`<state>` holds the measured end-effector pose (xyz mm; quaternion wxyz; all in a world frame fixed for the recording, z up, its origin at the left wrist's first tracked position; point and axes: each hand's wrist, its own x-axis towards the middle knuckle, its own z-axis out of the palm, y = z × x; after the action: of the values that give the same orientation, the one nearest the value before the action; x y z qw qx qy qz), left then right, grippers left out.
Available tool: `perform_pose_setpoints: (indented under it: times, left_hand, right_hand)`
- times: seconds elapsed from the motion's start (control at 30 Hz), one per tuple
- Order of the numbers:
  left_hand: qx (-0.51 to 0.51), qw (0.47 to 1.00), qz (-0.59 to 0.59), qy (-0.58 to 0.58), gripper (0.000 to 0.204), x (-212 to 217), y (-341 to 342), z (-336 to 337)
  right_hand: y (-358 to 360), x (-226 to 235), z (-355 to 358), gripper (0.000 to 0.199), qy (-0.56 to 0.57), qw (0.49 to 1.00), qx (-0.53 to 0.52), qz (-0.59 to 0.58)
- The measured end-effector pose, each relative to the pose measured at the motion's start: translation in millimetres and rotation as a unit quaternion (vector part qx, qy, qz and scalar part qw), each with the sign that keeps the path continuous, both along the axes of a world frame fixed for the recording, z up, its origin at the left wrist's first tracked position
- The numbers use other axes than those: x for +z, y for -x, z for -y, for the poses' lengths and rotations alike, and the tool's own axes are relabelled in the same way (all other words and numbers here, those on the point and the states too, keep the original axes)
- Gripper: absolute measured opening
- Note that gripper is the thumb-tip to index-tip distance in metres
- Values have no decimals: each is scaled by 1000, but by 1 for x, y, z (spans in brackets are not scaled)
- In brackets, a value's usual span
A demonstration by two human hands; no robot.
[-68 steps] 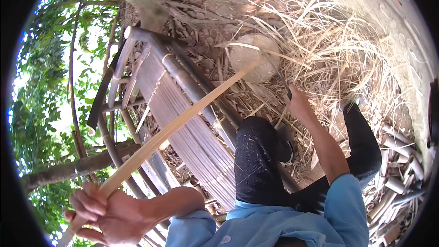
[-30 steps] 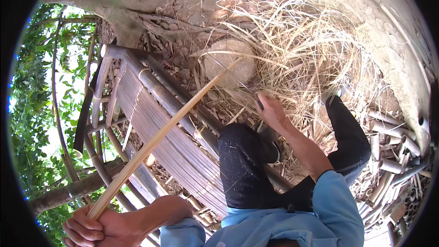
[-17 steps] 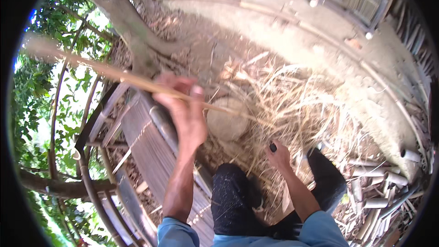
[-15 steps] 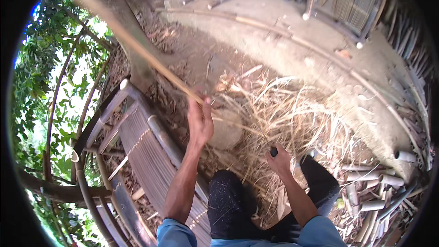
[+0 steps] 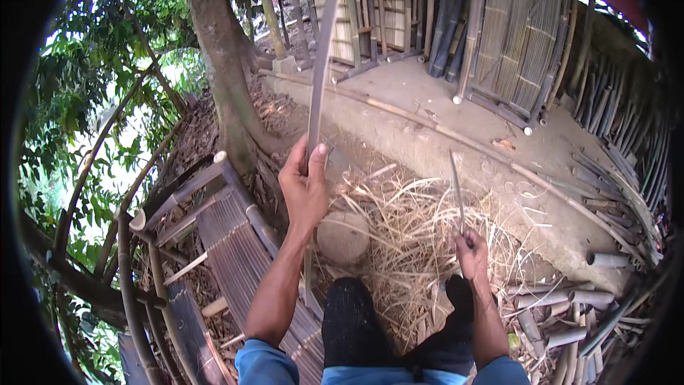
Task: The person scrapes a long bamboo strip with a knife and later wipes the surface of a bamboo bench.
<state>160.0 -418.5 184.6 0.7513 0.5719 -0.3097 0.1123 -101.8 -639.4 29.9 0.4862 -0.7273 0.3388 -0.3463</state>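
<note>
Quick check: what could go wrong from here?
The knife in the right hand points up, unsheathed; it might cut the bare left hand if the two came close. The long bamboo strip could leave splinters in that hand. Loose shavings beside the legs may be slippery underfoot.

Strip's (image 5: 325,50) upper end cut off by top edge, a stretch hidden in left hand (image 5: 306,182). Knife (image 5: 457,185) handle mostly covered by right hand (image 5: 472,253); cutting side seemingly too small to tell. Bench (image 5: 231,235) partly behind left forearm (image 5: 276,296).
</note>
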Motion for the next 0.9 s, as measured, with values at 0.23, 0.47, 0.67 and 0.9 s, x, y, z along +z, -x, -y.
perform_pose_setpoints:
  times: [0.23,0.47,0.67,0.9]
  left_hand:
    - [-84,989,-97,-72,26,-36,63,-43]
    - [-166,962,-183,-118,23,-104,123,-56]
    - [-191,940,-210,-191,24,-122,149,-76]
    - [-188,930,-230,-214,25,-132,161,-111]
  right_hand:
    - [-3,64,-51,47,81,994,67,-12]
    - [-5,80,-108,60,307,919,136,-207]
    - [-11,82,-90,69,305,917,104,-235]
    - [-13,65,-91,72,452,851,159,-215]
